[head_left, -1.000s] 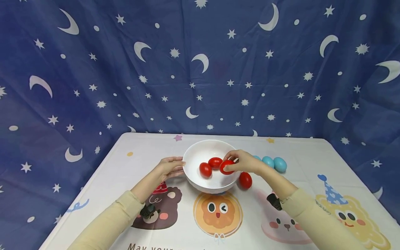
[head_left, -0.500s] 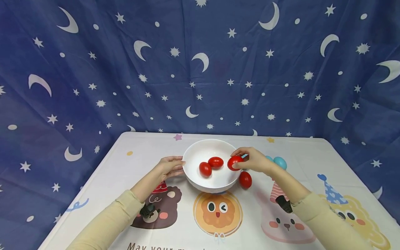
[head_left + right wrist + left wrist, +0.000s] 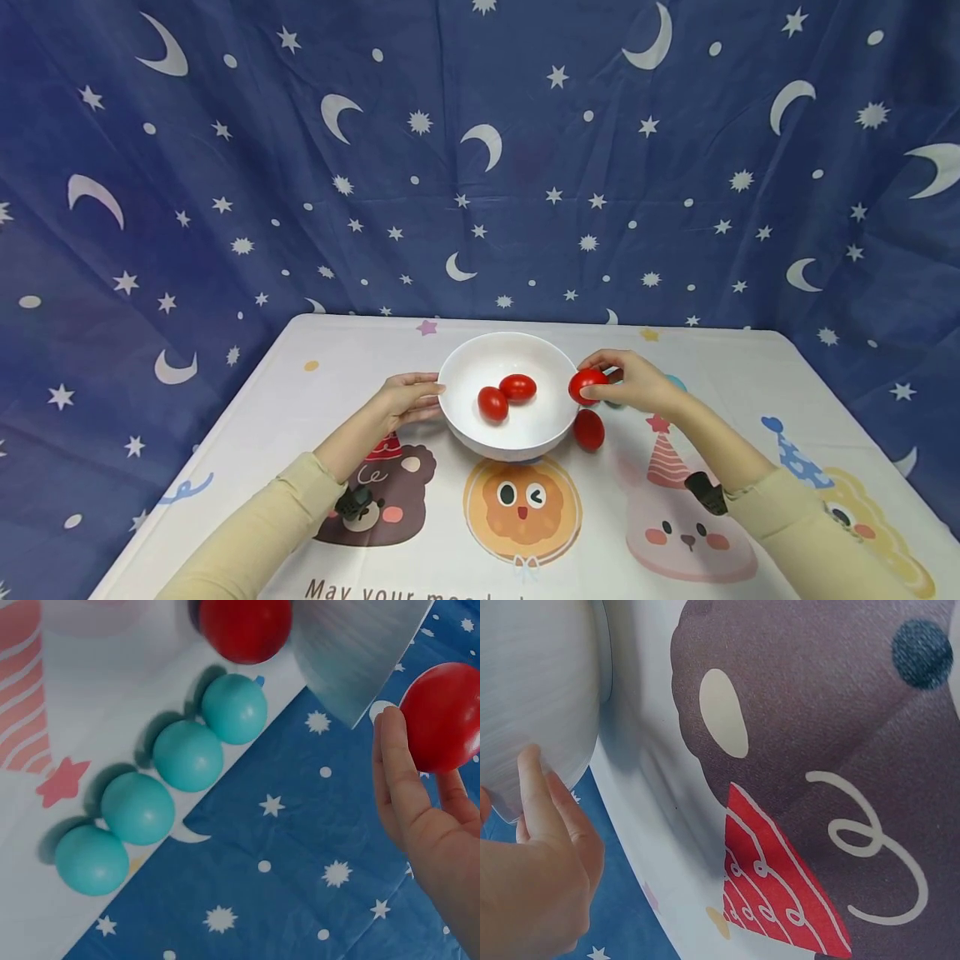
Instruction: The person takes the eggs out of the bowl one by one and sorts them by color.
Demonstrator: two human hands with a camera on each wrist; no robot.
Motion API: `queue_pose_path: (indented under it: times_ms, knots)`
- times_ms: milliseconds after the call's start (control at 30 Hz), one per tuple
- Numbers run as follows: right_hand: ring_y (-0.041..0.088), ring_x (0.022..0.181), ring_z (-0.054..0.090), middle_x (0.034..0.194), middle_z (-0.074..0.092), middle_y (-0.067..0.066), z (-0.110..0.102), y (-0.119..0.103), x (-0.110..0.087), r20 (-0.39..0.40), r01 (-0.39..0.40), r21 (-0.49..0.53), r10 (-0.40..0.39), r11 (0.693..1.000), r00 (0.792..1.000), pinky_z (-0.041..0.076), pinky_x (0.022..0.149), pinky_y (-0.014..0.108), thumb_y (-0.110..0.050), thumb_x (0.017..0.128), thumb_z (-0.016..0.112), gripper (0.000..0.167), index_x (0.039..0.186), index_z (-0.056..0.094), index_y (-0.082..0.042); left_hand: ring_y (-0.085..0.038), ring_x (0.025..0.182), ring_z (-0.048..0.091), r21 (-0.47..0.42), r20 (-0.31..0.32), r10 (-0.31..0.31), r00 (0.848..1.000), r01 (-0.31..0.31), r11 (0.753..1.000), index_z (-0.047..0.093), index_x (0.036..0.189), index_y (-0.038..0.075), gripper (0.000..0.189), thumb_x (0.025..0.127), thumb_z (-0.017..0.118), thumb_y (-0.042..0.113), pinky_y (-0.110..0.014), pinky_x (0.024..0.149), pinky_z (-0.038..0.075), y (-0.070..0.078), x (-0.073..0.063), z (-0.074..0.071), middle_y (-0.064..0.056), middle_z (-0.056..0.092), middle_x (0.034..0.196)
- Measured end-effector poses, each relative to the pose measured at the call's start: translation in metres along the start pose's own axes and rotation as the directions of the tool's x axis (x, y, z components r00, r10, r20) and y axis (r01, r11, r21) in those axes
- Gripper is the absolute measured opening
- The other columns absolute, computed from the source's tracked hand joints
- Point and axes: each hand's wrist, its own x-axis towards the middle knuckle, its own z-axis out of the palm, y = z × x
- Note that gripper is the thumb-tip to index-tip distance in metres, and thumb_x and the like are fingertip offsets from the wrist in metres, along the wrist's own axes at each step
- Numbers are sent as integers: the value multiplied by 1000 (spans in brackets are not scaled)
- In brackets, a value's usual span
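A white bowl (image 3: 468, 375) stands on the table with two red eggs inside, one egg (image 3: 492, 405) close beside the other egg (image 3: 518, 387). My left hand (image 3: 402, 400) grips the bowl's left side, thumb at the rim and fingers along the outer wall. Just over the bowl's right rim, my right hand (image 3: 636, 383) pinches a red egg (image 3: 444, 720) between thumb and fingers. Below that hand, another red egg (image 3: 588, 431) lies on the table against the bowl's right side.
Several turquoise eggs lie in a row right of the bowl, the nearest egg (image 3: 235, 709) close to the red one; my right hand mostly hides them in the head view. A printed tablecloth (image 3: 360, 350) covers the table, and a starry blue curtain (image 3: 525, 167) hangs behind.
My right hand has moved right with the red egg, from over the bowl's inside to its right rim. The left hand stays on the bowl, and the two eggs inside have not moved.
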Motion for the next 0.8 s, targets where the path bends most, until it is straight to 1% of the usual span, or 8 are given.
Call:
queue_pose_path:
  times_ms: [133, 267, 333, 433, 533, 667, 800]
  knots:
    - [20, 80, 59, 104, 62, 20, -2, 5, -2, -22, 2, -9, -2, 1000, 1000, 61, 68, 29, -16, 85, 69, 32, 110, 59, 2, -10, 72, 68, -7, -4, -9, 1000, 9, 1000, 48, 134, 0, 50, 87, 65, 6, -29, 80, 61, 1, 0, 0, -6, 67, 95]
    - [17, 75, 58, 95, 62, 17, -3, 10, -5, -57, -27, -39, 24, 999, 998, 60, 64, 28, -19, 86, 69, 30, 105, 58, 1, -11, 72, 68, -3, -5, -6, 1000, 6, 1000, 48, 133, -1, 49, 87, 64, 5, -28, 79, 61, 1, 1, 0, -6, 67, 94]
    - [17, 73, 59, 92, 62, 16, -3, 12, -6, -59, -53, -43, 50, 998, 997, 61, 63, 29, -22, 86, 68, 33, 107, 58, 2, -11, 72, 67, 5, -3, -3, 1000, 3, 1000, 48, 133, -1, 49, 87, 64, 5, -27, 77, 61, 2, 0, 0, -6, 66, 93]
    - [18, 68, 64, 90, 60, 16, -3, 16, -8, -35, -102, -21, 101, 995, 994, 63, 64, 33, -24, 89, 66, 38, 112, 58, 4, -11, 72, 67, 9, -3, -4, 1000, 4, 1000, 49, 133, 0, 48, 88, 64, 5, -26, 75, 62, 2, 0, 0, -6, 66, 93]
    - [19, 72, 65, 93, 58, 18, -2, 22, -10, -21, -152, -7, 152, 988, 988, 63, 65, 34, -26, 90, 64, 41, 114, 57, 6, -10, 72, 67, 14, -3, -7, 1000, 7, 1000, 48, 133, 0, 48, 88, 64, 6, -26, 76, 61, 2, 0, 0, -6, 66, 94]
    - [19, 75, 61, 91, 58, 17, 1, 34, -13, -52, -194, -12, 193, 981, 980, 63, 64, 35, -27, 90, 64, 39, 106, 56, 8, -10, 72, 68, 19, -6, -5, 1000, 5, 1000, 48, 134, 0, 49, 88, 64, 7, -28, 80, 60, 0, 0, 0, -8, 66, 99]
    - [15, 62, 62, 83, 60, 14, 5, 44, -15, -83, -224, -60, 219, 973, 972, 62, 57, 30, -30, 90, 63, 39, 99, 56, 7, -11, 73, 68, 13, -8, -2, 1000, 2, 1000, 48, 134, 0, 49, 88, 64, 6, -28, 79, 61, 0, 1, 1, -12, 65, 107]
